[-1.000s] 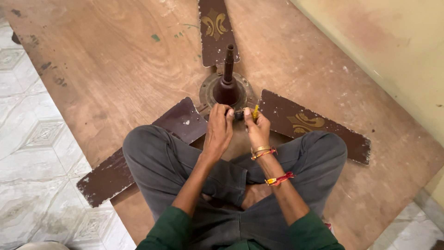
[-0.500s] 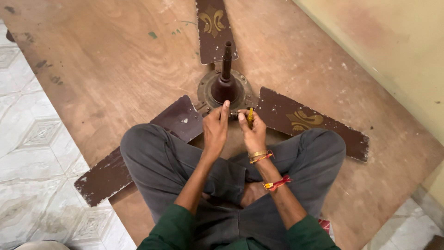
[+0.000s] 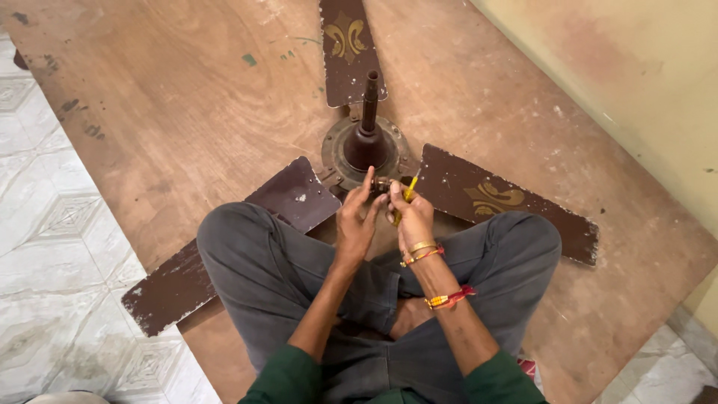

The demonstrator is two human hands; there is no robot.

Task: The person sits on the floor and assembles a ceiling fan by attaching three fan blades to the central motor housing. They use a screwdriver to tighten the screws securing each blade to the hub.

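One wooden board [image 3: 187, 112] lies under me, carrying one brown fan [image 3: 366, 146] with three blades. My two hands meet at its hub: my right hand [image 3: 411, 217] grips one yellow screwdriver [image 3: 407, 191]; my left hand [image 3: 355, 217] rests fingers extended against the hub.

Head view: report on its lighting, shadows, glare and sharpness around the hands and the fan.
Head view: soft, even light with no glare; only faint shadows under the ceiling fan blades on the wooden board. Left hand and right hand, gripping a yellow-handled screwdriver, are slightly soft; fan hub and knees are sharp. Wide lens bends the edges a little.
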